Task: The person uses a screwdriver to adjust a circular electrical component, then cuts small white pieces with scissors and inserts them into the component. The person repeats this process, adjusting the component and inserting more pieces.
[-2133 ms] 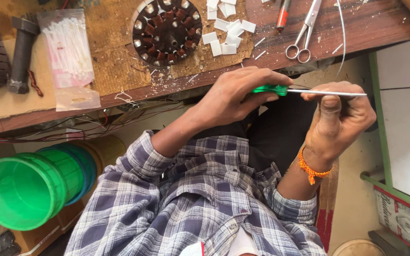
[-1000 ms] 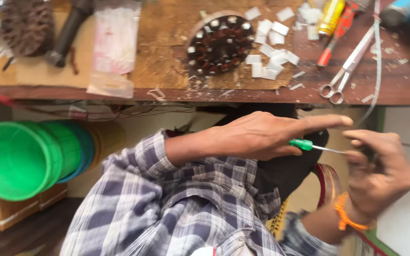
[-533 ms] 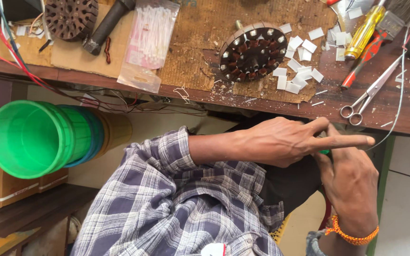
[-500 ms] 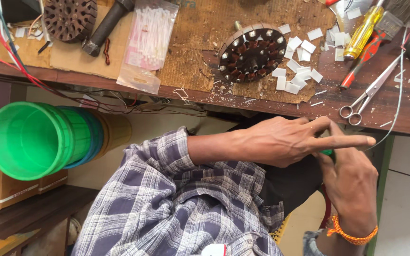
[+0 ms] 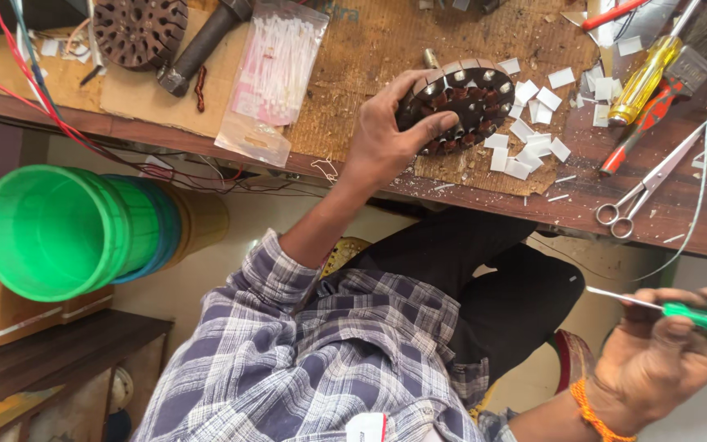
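On the workbench (image 5: 370,49), left hand (image 5: 386,135) fingers (image 5: 439,123) grip the stator (image 5: 464,102)

The left hand (image 5: 386,131) hides part of the motor core (image 5: 456,102). The green-handled tool (image 5: 701,319) and paintbrush (image 5: 701,45) are cut off by the picture's edges.

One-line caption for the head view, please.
Left hand grips a motor stator on the workbench; right hand holds a green-handled screwdriver.

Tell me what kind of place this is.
Probably a small motor-repair workshop: a wooden bench with a stator core under the left hand, plus scissors and paper slips.
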`<move>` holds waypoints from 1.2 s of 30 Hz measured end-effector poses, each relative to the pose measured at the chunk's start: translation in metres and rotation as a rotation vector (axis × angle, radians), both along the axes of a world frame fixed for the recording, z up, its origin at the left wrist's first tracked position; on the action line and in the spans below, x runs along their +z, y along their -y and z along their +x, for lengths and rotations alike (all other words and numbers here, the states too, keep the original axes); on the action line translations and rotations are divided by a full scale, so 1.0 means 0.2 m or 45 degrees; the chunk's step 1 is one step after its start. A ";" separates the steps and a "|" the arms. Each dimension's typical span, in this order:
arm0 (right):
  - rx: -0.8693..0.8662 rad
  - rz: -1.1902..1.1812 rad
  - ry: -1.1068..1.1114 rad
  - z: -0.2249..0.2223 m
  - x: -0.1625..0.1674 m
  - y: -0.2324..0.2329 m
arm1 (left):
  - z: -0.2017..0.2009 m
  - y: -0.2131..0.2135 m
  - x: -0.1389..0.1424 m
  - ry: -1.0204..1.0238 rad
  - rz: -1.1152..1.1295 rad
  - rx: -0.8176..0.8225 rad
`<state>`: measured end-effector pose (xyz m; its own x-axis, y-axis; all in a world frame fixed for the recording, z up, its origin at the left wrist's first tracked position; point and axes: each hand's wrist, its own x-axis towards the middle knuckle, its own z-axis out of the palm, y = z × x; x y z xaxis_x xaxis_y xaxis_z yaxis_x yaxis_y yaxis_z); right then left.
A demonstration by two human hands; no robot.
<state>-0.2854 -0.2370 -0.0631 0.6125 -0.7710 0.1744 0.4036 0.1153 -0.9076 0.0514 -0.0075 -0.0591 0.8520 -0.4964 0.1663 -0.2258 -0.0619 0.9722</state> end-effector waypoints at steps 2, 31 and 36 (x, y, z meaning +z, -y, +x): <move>-0.023 -0.010 0.020 0.08 0.04 -0.08 | -0.03 0.01 -0.03 0.097 -0.033 0.074; 0.278 -1.008 -0.206 0.78 0.37 -0.37 | -0.16 -0.05 0.10 0.581 -0.095 -0.247; 0.298 -0.975 -0.187 0.82 0.41 -0.42 | -0.16 -0.04 0.14 0.481 -0.092 -0.260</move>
